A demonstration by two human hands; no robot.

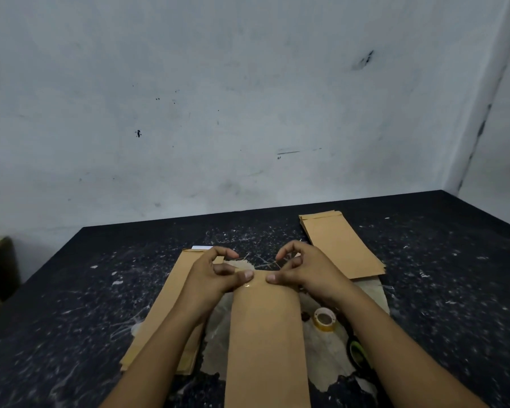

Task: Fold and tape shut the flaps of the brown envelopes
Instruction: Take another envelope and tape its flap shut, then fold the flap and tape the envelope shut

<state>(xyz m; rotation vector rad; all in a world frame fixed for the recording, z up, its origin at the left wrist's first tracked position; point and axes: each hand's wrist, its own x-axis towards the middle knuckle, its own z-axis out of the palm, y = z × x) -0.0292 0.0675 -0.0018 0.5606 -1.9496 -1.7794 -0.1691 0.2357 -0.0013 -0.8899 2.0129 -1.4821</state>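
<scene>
A long brown envelope lies lengthwise in front of me on the dark table. At its far end, my left hand and my right hand hold it from either side, thumbs pressing on top near a glossy strip of clear tape, fingers curled round the end. The flap itself is hidden under my hands. A roll of clear tape sits just right of the envelope.
A stack of brown envelopes lies to the left under my left forearm, with another stack at the back right. A green-and-black object lies near my right forearm. Grey walls close the back and right.
</scene>
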